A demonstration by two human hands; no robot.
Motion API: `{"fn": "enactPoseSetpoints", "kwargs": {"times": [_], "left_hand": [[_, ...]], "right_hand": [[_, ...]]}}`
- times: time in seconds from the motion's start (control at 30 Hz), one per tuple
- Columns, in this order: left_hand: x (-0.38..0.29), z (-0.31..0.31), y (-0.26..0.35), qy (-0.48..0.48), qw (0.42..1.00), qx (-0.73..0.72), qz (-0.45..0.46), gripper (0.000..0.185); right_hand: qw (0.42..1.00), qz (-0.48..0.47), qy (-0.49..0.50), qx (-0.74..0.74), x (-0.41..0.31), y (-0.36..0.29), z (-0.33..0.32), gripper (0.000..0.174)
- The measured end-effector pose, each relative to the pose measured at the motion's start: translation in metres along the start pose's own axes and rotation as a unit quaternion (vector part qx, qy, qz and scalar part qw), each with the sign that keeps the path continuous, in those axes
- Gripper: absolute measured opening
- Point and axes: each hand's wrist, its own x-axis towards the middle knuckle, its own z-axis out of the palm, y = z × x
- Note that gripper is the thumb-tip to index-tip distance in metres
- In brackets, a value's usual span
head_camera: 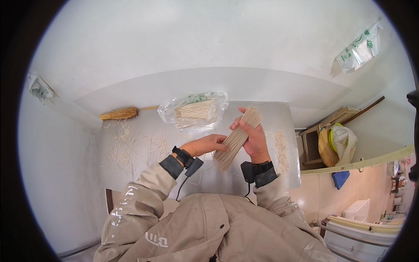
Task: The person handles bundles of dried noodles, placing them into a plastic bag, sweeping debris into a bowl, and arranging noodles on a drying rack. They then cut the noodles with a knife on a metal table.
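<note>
A thick bundle of straight, pale dried noodles [236, 139] slants above the metal tabletop [209, 170], its upper end leaning right. My right hand [256, 140] grips it from the right side, thumb across the front and fingers behind. From the left, my left hand [205, 144] has its thumb and fingers against the lower half of the bundle. The lower end is slightly blurred. Behind my hands, a clear plastic bag [167, 113] with green print lies open around more noodles [194, 110].
Loose noodles [126, 147] litter the left tabletop; short broken pieces [281, 150] form a strip at the right. A straw hand broom [120, 113] lies along the back edge. To the table's right are a wooden frame [311, 131] and a white bag [347, 142].
</note>
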Motion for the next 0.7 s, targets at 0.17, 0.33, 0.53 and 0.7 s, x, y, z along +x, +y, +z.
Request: {"fn": "enactPoseSetpoints", "kwargs": {"times": [0.17, 0.33, 0.53, 0.7], "left_hand": [[-0.011, -0.025, -0.019, 0.152, 0.92, 0.361, -0.005, 0.072], [0.013, 0.047, 0.02, 0.298, 0.906, 0.271, 0.131, 0.102], [0.009, 0.047, 0.022, 0.282, 0.909, 0.292, 0.096, 0.096], [-0.005, 0.027, -0.039, 0.203, 0.893, 0.402, 0.007, 0.033]], "right_hand": [[0.994, -0.062, 0.061, -0.066, 0.011, -0.02, -0.02, 0.051], [0.99, -0.067, 0.117, 0.031, 0.027, -0.006, -0.02, 0.051], [0.985, -0.089, 0.144, 0.028, 0.038, -0.012, -0.038, 0.048], [0.968, -0.146, 0.179, 0.102, 0.034, -0.044, -0.065, 0.047]]}}
